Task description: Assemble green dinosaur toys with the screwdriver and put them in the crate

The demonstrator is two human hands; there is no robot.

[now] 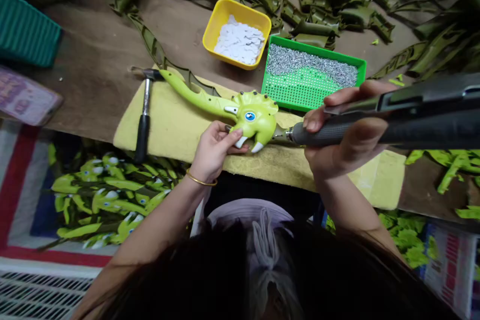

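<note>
My left hand (213, 152) grips a lime-green plastic toy triceratops (251, 117) by its head, with the long tail reaching left across a pale yellow felt pad (176, 135). My right hand (337, 127) is wrapped around a black electric screwdriver (375, 130) with a ribbed grey grip. Its metal tip (280, 134) meets the right side of the toy's head. Close to my left hand, a claw hammer (143, 110) lies on the pad with its black handle toward me.
A yellow tub of white pieces (221, 20) and a green pegboard tray of metal screws (311, 95) stand beyond the pad on a brown table (93, 70). Olive plastic strips are heaped at the back, and green toy parts lie below the table on the left.
</note>
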